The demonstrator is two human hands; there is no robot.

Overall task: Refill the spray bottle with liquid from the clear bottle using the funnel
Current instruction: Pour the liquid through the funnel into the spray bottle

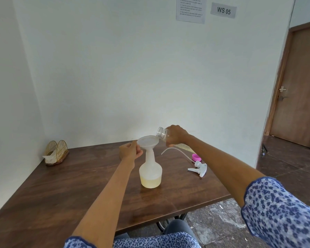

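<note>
1. Much of the clear bottle (162, 134) was hidden by the right hand (175, 136); only its threaded, uncapped neck and a pale yellowish strip behind the wrist could be made out. Whether liquid was running from its mouth could not be told.
2. The text of the printed notice (190, 8) on the wall was too small to be read, and its top was cut off; the sign (223, 10) beside it was marked "WS 05".
3. Far left of the spray bottle (150, 173), a wire napkin holder (56, 152) was seen on the wooden table (64, 187).
4. The left hand (130, 150) was held just left of the spray bottle's neck, its fingers pinching the rim of the funnel (148, 141), which was seated in that neck.
5. The spray bottle stood upright, with yellowish liquid in its lower part.
6. The right hand, above and right of the spray bottle, was wrapped around the clear bottle, which was tipped with its mouth over the funnel's right edge.
7. To the right of the spray bottle lay the spray head (199, 168) with its tube, and a pink cap (196, 157) beyond it.
</note>
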